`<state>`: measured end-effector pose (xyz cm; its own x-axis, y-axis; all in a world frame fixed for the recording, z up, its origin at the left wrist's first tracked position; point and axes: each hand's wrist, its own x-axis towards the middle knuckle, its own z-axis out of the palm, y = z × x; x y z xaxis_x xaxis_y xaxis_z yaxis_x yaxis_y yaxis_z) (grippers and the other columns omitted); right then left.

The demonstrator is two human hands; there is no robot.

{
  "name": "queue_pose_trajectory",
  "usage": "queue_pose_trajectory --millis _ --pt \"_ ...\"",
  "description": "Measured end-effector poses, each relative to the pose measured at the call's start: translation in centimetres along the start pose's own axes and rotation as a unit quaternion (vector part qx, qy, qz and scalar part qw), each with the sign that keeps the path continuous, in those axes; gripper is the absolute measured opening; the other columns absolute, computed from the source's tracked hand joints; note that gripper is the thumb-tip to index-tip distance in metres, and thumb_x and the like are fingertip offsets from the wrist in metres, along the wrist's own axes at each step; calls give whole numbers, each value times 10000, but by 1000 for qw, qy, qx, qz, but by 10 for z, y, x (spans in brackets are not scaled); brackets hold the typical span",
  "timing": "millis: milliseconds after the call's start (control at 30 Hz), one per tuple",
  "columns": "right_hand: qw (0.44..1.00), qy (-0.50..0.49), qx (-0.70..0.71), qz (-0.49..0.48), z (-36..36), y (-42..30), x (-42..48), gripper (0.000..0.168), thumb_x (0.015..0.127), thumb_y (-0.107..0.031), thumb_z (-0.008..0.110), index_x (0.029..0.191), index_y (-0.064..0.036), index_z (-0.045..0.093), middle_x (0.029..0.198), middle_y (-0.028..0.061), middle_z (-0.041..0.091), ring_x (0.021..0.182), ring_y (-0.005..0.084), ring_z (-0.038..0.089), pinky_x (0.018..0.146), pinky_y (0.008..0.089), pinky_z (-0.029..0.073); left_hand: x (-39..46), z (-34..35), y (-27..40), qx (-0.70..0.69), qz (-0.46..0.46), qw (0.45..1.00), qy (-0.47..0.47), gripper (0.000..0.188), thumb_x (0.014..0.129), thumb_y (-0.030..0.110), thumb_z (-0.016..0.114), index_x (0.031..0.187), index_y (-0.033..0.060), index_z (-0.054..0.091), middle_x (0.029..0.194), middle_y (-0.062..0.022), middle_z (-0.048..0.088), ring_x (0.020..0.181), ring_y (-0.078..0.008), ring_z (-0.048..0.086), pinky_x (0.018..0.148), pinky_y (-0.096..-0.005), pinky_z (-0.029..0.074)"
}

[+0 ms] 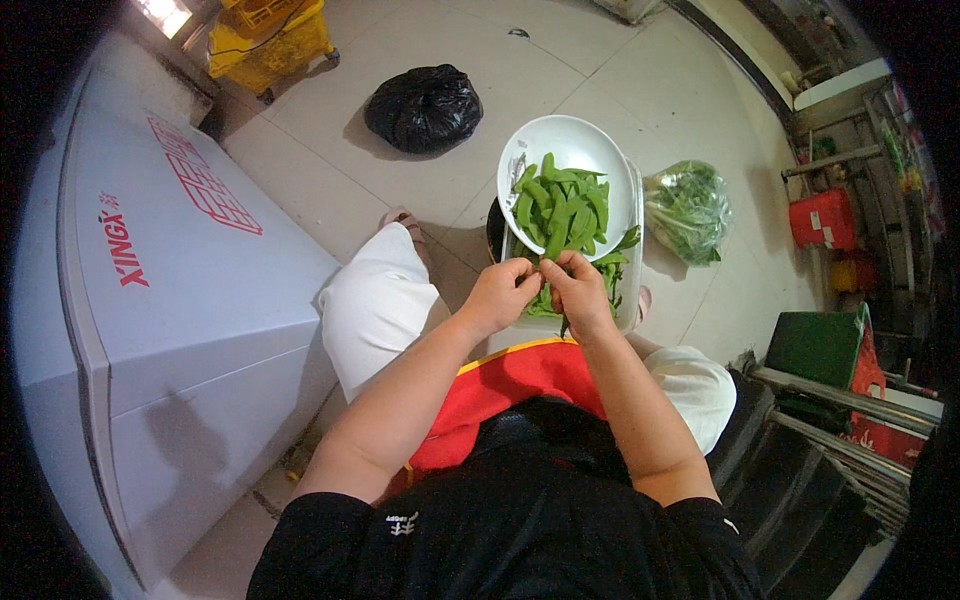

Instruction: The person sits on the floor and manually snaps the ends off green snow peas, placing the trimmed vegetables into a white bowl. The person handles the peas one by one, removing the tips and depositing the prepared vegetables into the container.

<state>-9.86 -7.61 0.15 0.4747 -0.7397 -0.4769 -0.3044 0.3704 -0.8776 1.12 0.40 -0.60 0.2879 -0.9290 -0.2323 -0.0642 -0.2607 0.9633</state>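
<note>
My left hand (501, 294) and my right hand (583, 292) meet fingertip to fingertip at the near end of a green snow pea pod (556, 238). Thumbs and forefingers pinch it just over the near rim of a white plate (559, 135). More flat green pods (577, 206) lie heaped on that plate. Beneath it stands a clear plastic container (637, 225) holding more greens (616, 271), partly hidden by the plate and my hands. A thin dark green piece (564, 327) hangs below my right hand.
A clear bag of leafy vegetables (688, 211) sits right of the container. Ahead on the tiles are a tied black plastic bag (424, 110) and a yellow wheeled mop bucket (270, 45). A white chest freezer (202, 300) flanks my left; metal racks (847, 401) are at right.
</note>
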Motion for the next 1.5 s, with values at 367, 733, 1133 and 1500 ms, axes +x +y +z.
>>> queue_pose_trajectory --millis 367,733,1133,1500 --pt "934 48 -308 -172 -19 -32 29 243 728 -177 579 880 10 545 754 157 579 667 246 549 623 326 421 2 -5 4 -59 -89 992 -61 130 743 129 443 727 20 512 643 -74 543 544 -129 518 480 -261 413" --pt "987 -105 112 55 -18 -4 10 321 810 -96 467 1095 34 394 848 89 555 651 120 520 547 232 443 4 -10 -4 -295 -170 940 -15 105 757 87 416 784 46 509 636 -11 500 509 -80 464 436 -194 367" --pt "994 -70 -88 -10 -10 -3 -7 152 743 -76 590 827 5 492 694 43 536 537 94 490 458 226 415 3 0 -5 -129 -138 981 -44 188 798 226 512 819 40 532 698 -2 544 544 -57 480 456 -197 394" --pt "935 -57 -307 -169 -17 2 -8 211 632 -138 686 723 -16 540 696 84 537 610 171 519 559 277 418 6 -2 -11 -188 -194 961 -61 136 778 185 506 776 49 514 670 -16 547 512 -68 488 433 -198 384"
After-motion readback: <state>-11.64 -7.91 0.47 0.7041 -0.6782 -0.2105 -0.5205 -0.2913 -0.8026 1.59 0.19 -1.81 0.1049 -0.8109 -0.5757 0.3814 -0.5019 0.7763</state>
